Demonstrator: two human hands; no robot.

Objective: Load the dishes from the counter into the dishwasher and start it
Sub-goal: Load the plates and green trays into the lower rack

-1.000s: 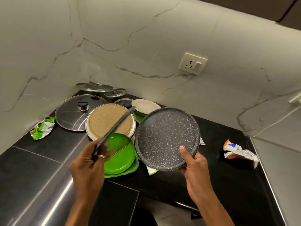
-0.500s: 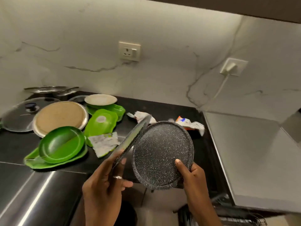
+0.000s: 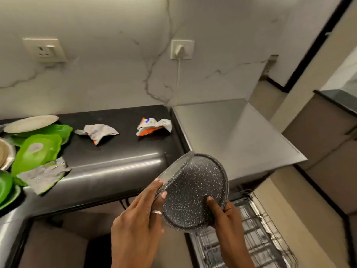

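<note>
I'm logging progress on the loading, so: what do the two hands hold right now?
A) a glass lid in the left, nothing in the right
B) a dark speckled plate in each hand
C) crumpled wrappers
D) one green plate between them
B: the left hand grips an edge-on speckled plate by its rim, and the right hand grips a second speckled plate, its face toward the camera.

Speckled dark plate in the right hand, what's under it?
Below the speckled plate, held by the right hand, the dishwasher's wire rack shows. Plate and hand hide the rack's left part.
</note>
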